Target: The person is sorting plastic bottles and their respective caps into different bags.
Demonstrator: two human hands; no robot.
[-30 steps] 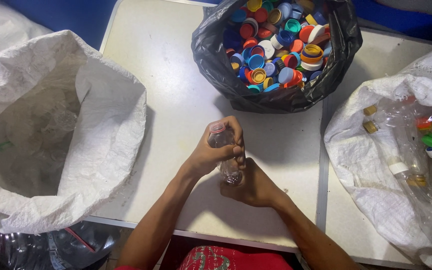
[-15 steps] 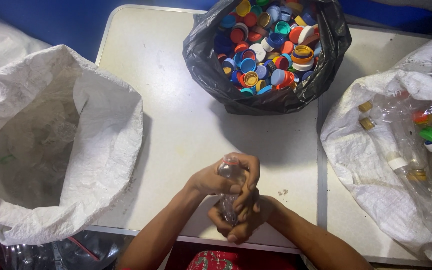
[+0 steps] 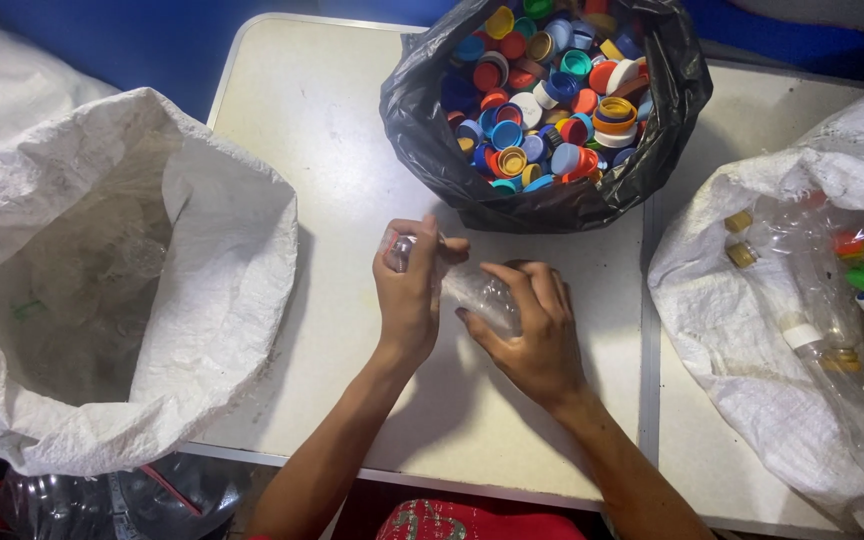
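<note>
Clear, thin, glossy plastic bottle (image 3: 477, 292), crumpled, held between both hands. Beyond the hands, a glossy black plastic bag (image 3: 422, 120) wrinkled around smooth, hard plastic caps (image 3: 542, 100) of many colours. Either side of the hands, matt, coarse woven white sacks (image 3: 222, 270). Under the hands, a smooth, matt, off-white table (image 3: 322, 130).

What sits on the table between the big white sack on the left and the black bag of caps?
In the head view, only bare cream tabletop lies between the white woven sack and the black plastic bag.
</note>
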